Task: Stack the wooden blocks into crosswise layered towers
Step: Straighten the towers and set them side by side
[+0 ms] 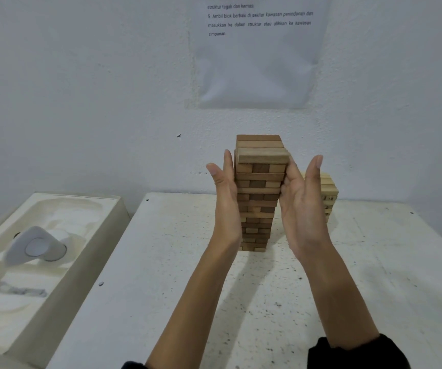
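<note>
head view: left hand [225,190], fingers straight, pressed together, flat against tall brown wooden block tower [257,206]; tower stands between both palms, probably to square its layers; right hand [301,201], fingers straight, touching opposite face; shorter pale block tower [330,191] behind them.

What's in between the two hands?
The tall wooden block tower stands between the left hand and the right hand, seen in the head view.
</note>
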`<state>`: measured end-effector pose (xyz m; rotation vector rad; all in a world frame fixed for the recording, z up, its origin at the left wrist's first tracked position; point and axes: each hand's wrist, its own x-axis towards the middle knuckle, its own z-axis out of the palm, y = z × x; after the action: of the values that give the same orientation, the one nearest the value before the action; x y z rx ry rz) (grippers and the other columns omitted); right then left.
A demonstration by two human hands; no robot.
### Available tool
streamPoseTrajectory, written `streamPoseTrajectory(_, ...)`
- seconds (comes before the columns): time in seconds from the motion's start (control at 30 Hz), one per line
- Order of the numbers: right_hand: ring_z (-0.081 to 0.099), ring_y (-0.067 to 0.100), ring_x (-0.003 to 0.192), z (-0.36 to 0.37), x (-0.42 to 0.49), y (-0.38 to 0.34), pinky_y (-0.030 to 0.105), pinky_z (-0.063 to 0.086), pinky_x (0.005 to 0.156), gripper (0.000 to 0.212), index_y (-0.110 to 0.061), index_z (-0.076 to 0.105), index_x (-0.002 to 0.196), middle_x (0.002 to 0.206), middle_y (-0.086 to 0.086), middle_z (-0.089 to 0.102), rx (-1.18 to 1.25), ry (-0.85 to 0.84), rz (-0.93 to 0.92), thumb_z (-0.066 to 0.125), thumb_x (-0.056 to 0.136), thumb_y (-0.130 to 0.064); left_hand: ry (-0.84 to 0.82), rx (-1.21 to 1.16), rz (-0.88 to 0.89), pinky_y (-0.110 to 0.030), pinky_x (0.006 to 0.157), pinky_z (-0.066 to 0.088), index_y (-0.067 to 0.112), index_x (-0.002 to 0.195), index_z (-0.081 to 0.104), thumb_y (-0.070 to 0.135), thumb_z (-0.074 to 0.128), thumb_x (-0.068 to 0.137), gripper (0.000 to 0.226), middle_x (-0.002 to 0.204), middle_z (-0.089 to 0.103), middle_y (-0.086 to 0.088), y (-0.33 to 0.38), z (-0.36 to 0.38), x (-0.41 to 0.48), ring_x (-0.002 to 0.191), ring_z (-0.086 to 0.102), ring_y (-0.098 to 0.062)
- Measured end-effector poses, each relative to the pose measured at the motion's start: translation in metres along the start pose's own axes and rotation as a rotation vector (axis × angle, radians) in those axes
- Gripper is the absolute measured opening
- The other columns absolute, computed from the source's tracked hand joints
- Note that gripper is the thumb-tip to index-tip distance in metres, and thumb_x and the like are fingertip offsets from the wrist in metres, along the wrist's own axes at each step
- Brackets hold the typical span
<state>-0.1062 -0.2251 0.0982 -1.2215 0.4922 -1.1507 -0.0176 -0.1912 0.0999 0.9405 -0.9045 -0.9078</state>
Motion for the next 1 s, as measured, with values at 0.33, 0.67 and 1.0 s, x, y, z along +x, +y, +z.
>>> streamPoseTrajectory(0.33, 0.035, 0.004, 0.134, -0.002, -0.001, 0.002, 0.028, 0.028, 0.111, 0.083, -0.027, 0.025, 0.148, 0.148, -0.007, 0.038, -0.04, -0.031, -0.004, 0.015, 0.077, -0.069, -0.078, 0.067, -0.006, 0.005, 0.073, 0.038, 0.03, 0.149, 0.019, 0.05, -0.01, 0.093, 0.066, 0.148, 0.034, 0.011, 0.001, 0.0, -0.003, 0.1, 0.043, 0.022)
streamPoseTrajectory(0.67, 0.033, -0.002, 0.133, 0.003, -0.004, 0.001, 0.01, 0.033, 0.096, 0.079, -0.026, 0.025, 0.146, 0.149, -0.011, 0.035, -0.067, 0.043, -0.053, 0.016, 0.078, -0.064, 0.044, 0.033, 0.02, 0.005, 0.073, 0.038, 0.026, 0.147, 0.028, 0.049, -0.002, 0.096, 0.063, 0.146, 0.039, 0.009, 0.0, -0.001, -0.002, 0.11, 0.045, 0.013)
streamPoseTrajectory(1.0, 0.031, -0.024, 0.12, -0.004, -0.06, 0.076, 0.0, 0.027, 0.098, 0.047, -0.032, 0.035, 0.137, 0.132, -0.031, 0.035, -0.399, 0.33, -0.098, 0.03, 0.092, -0.045, 0.403, 0.092, -0.176, -0.032, 0.111, 0.024, 0.017, 0.138, 0.044, 0.042, 0.014, 0.102, 0.054, 0.142, 0.046, 0.0, -0.063, -0.023, -0.014, 0.133, 0.039, -0.013)
